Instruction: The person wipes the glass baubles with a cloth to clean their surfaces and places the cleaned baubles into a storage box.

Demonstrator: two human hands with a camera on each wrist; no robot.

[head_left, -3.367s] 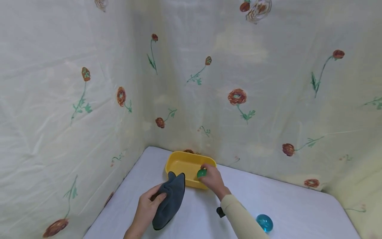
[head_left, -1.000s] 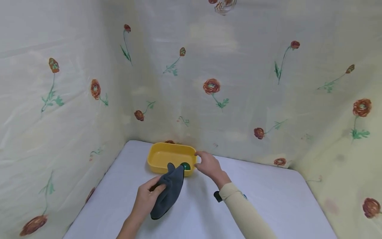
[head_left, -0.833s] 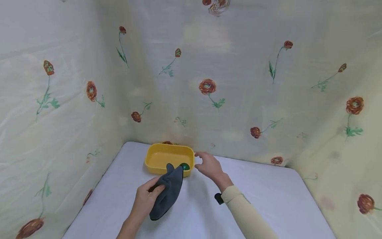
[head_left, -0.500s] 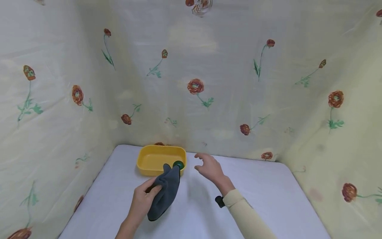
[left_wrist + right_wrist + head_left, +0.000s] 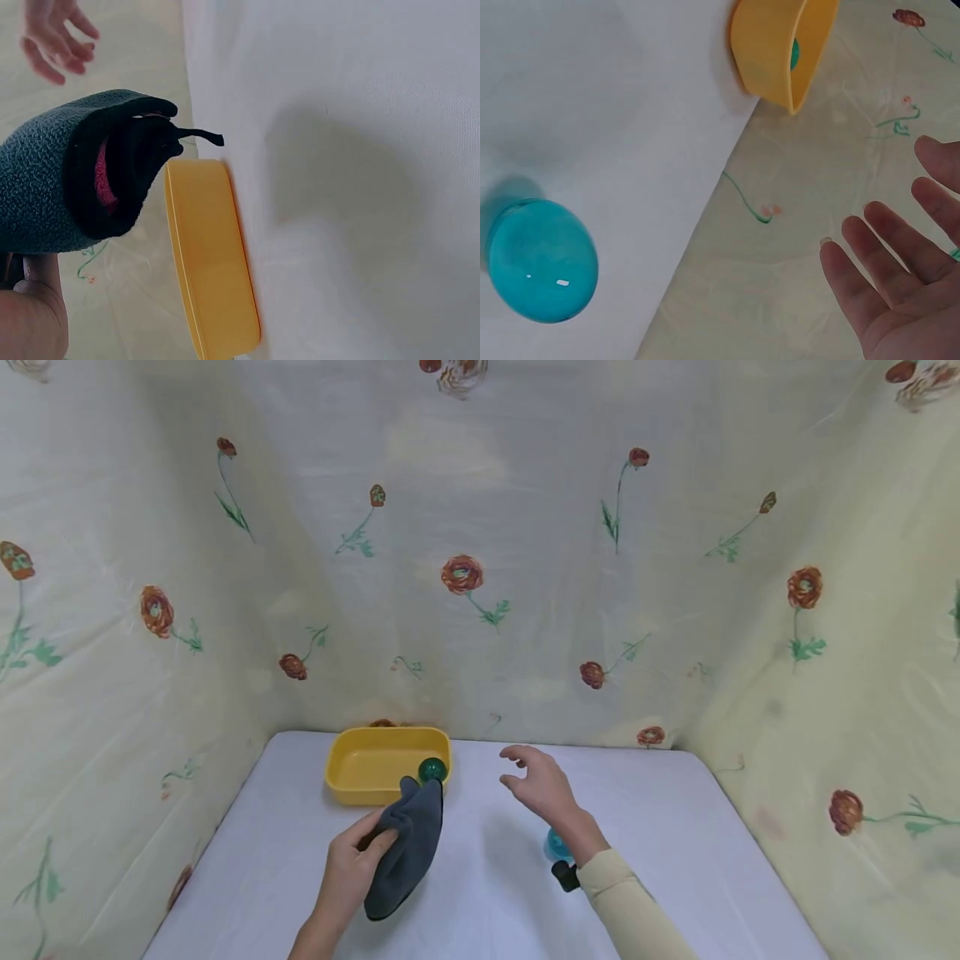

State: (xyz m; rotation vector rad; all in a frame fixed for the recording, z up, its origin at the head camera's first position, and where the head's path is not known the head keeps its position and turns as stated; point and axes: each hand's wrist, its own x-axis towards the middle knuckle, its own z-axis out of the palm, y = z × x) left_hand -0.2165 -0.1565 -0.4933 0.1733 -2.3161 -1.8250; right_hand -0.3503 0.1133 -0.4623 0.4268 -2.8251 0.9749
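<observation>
Left hand (image 5: 351,864), in front of the tub on the near side, is closed in a pinch: thumb and fingers are bent firmly on a folded cloth. Behind it is the tub (image 5: 360,796), a smooth yellow piece, oblong with rounded corners and a plain rim, resting flat on the table (image 5: 487,893), whose covering is white and faintly woven. To the near right of the tub hangs the cloth (image 5: 408,852), raised above the table; it is grey-blue with a looped, towel-like pile, bound in dark edging, and the left wrist view shows a strip of pink inside its fold and a thin dark tail at its end. Inside the tub, at its right end, sits a green ball (image 5: 432,768), round and shiny, its lower edge covered by the cloth's tip in the head view. Right of the tub and apart from it, the right hand (image 5: 542,783) is raised with thumb and fingers spread and lightly curved, nothing in its grasp. Beyond it, on the table to the near right of the tub, rests a blue ball (image 5: 544,262), glossy and see-through, partly hidden by the forearm. Nearer than that, a small black piece (image 5: 566,876) shows beside the cream sleeve (image 5: 626,897). Behind the tub hangs a creased, slightly shiny curtain (image 5: 525,693) printed with red flowers.
</observation>
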